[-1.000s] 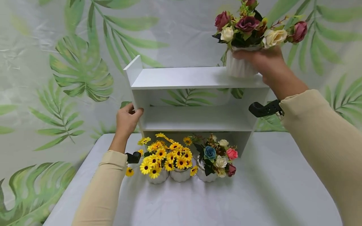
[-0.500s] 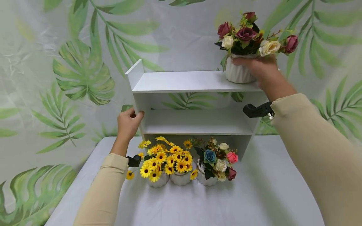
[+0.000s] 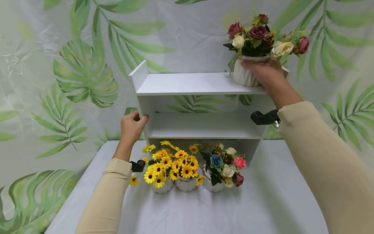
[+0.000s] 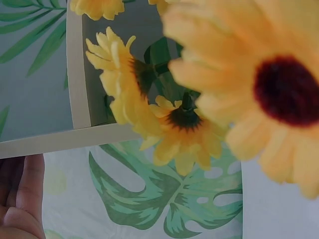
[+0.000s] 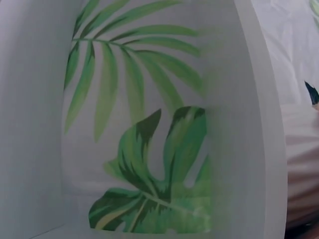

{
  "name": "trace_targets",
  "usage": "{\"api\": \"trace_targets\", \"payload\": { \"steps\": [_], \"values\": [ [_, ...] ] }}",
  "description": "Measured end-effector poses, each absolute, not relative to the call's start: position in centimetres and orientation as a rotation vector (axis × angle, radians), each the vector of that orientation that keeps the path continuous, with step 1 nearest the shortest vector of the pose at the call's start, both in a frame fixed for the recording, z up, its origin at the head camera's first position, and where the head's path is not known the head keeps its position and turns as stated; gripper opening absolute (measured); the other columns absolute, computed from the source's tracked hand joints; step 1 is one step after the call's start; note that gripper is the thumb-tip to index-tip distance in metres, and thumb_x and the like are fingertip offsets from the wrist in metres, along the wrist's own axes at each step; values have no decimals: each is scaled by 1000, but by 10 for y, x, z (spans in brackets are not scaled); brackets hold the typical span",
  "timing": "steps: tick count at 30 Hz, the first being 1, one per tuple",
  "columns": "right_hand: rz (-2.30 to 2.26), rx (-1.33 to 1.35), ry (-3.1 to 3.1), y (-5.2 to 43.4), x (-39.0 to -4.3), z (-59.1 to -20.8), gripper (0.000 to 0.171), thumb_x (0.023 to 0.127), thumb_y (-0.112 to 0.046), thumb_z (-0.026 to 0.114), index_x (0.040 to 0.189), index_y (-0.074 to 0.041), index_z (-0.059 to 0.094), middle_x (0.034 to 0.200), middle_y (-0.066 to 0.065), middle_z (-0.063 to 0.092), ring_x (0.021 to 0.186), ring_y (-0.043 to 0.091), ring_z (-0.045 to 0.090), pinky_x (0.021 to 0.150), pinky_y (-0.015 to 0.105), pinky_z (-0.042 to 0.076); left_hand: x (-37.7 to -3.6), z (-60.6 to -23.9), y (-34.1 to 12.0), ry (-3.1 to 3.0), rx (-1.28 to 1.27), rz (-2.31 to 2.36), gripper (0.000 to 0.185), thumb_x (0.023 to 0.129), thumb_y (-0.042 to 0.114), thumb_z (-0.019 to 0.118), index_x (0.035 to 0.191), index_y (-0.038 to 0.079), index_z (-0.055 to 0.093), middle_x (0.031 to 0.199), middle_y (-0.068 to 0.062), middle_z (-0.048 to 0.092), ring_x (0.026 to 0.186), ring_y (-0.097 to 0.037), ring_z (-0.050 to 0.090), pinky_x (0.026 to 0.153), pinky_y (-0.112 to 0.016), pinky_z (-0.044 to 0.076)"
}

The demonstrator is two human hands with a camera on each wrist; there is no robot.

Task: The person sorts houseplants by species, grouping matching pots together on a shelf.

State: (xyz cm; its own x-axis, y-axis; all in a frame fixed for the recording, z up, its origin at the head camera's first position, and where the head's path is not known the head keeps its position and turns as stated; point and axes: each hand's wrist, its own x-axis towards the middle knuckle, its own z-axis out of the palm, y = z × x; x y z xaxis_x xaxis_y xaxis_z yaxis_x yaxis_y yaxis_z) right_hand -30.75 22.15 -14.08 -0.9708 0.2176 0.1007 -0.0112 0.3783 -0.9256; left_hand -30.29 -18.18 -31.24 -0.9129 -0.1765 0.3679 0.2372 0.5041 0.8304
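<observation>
In the head view a white ribbed pot (image 3: 244, 74) of artificial roses in dark pink and cream stands at the right end of the top board of a white shelf unit (image 3: 187, 85). My right hand (image 3: 270, 76) grips this pot near its rim, from the right. My left hand (image 3: 131, 126) holds the unit's left side panel, thumb on the front edge; its other fingertips are hidden. In the left wrist view part of the left hand (image 4: 27, 199) shows under the panel edge. The right wrist view catches only a slice of the pot (image 5: 301, 154) beyond the board's edge.
Before the unit's lowest level, two pots of yellow daisies (image 3: 175, 165) and a pot of mixed roses (image 3: 223, 167) stand in a row on the white-covered table (image 3: 198, 214). A leaf-patterned cloth (image 3: 87, 74) hangs behind. A raised lip (image 3: 139, 76) ends the top board at left.
The right hand and rose pot have come down slightly onto the top board's right end, partly through a shift of the head view. The left hand keeps its hold on the side panel.
</observation>
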Motion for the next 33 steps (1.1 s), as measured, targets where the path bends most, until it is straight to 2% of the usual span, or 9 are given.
{"api": "trace_targets", "payload": {
  "steps": [6, 13, 18, 20, 23, 25, 27, 30, 33],
  "values": [
    [1629, -166, -2417, 222, -308, -143, 98, 85, -50, 70, 159, -30, 10, 165, -7, 22, 146, 11, 28, 125, 35, 20, -302, -312, -183, -2346, -53, -1369, 38, 93, 26, 59, 123, 4, 69, 120, -20, 70, 109, -34, 68, 92, -50, 55],
    [1261, -113, -2424, 218, -289, -149, 101, 87, -58, 59, 160, -24, -1, 169, 0, 7, 155, 17, 12, 127, 38, 15, -301, -313, -182, -2337, -41, -1374, 38, 93, 26, 59, 123, 4, 69, 119, -20, 71, 108, -34, 68, 91, -49, 55],
    [1038, -7, -2271, 214, -251, -169, 84, 91, -45, 60, 158, -21, 16, 163, 6, 26, 151, 21, 27, 124, 42, 25, -298, -312, -183, -2348, -62, -1352, 38, 94, 25, 58, 122, 4, 69, 119, -20, 71, 107, -34, 68, 90, -49, 55],
    [1008, 49, -2187, 217, -234, -182, 72, 92, -38, 62, 153, -20, 30, 155, 6, 39, 144, 20, 38, 120, 40, 32, -297, -311, -184, -2348, -63, -1348, 37, 93, 25, 58, 122, 4, 69, 118, -20, 71, 106, -34, 68, 90, -49, 55],
    [984, 183, -2038, 226, -215, -208, 48, 92, -26, 64, 137, -12, 54, 131, -4, 60, 123, 6, 54, 107, 24, 42, -296, -309, -185, -2340, -58, -1363, 38, 93, 25, 59, 122, 3, 69, 118, -20, 71, 106, -34, 68, 90, -49, 55],
    [950, 264, -1959, 235, -208, -232, 29, 92, -17, 65, 118, -4, 67, 109, -17, 65, 103, -6, 58, 94, 13, 43, -296, -308, -186, -2339, -56, -1375, 38, 92, 25, 59, 123, 3, 69, 120, -20, 70, 107, -34, 68, 91, -49, 55],
    [916, 322, -1946, 244, -204, -260, 17, 90, -9, 66, 102, 2, 71, 93, -28, 60, 87, -16, 55, 81, 6, 42, -296, -307, -186, -2343, -57, -1384, 40, 92, 25, 59, 124, 3, 68, 121, -20, 69, 109, -35, 67, 93, -50, 55],
    [871, 337, -2085, 256, -201, -305, 8, 88, -4, 67, 92, 1, 72, 80, -20, 64, 71, -17, 51, 68, 5, 40, -296, -306, -187, -2352, -54, -1386, 40, 93, 25, 59, 125, 2, 67, 123, -20, 68, 111, -35, 67, 94, -50, 55],
    [744, 371, -2390, 266, -200, -348, 6, 88, -5, 69, 92, -4, 71, 74, -4, 67, 62, -8, 50, 56, 14, 42, -296, -306, -187, -2344, -44, -1391, 40, 92, 24, 59, 124, 2, 68, 122, -20, 69, 110, -35, 67, 93, -50, 55]
  ]
}}
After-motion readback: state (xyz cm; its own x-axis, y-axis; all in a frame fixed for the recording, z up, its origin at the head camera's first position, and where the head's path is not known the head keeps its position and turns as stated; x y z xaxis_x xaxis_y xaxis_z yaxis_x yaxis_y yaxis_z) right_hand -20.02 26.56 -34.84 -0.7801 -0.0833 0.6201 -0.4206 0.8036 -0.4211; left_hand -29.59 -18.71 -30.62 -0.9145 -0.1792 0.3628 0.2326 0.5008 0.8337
